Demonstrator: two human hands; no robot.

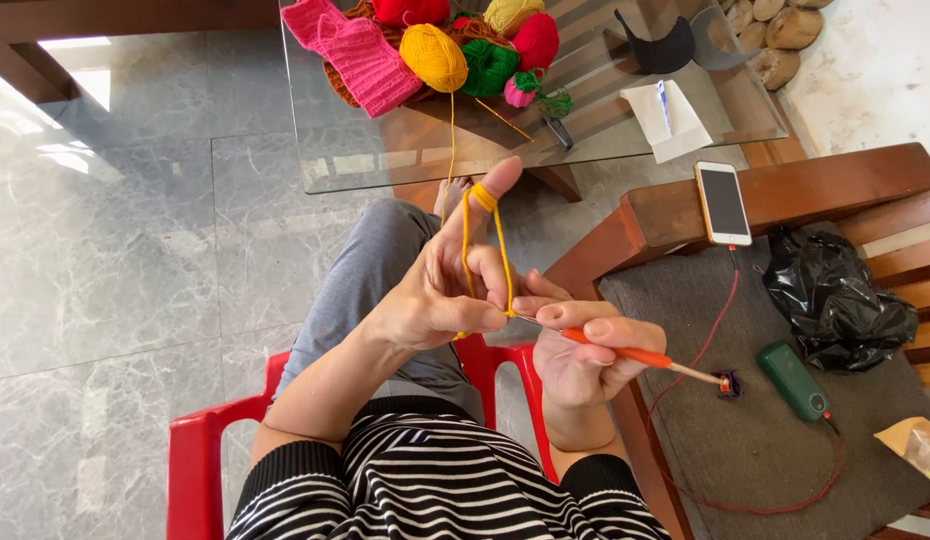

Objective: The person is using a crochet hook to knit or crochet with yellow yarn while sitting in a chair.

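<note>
A person wears a black-and-white striped knit top (425, 480) with ribbed black cuffs pushed up to the elbows, leaving both forearms bare, and grey trousers (370, 270), with no rings, watch or bracelets visible on either of the hands.

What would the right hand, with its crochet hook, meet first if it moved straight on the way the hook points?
The right hand aims the crochet hook leftward; it would probably first meet the yellow yarn looped on the left hand, then that hand's fingers.
</note>
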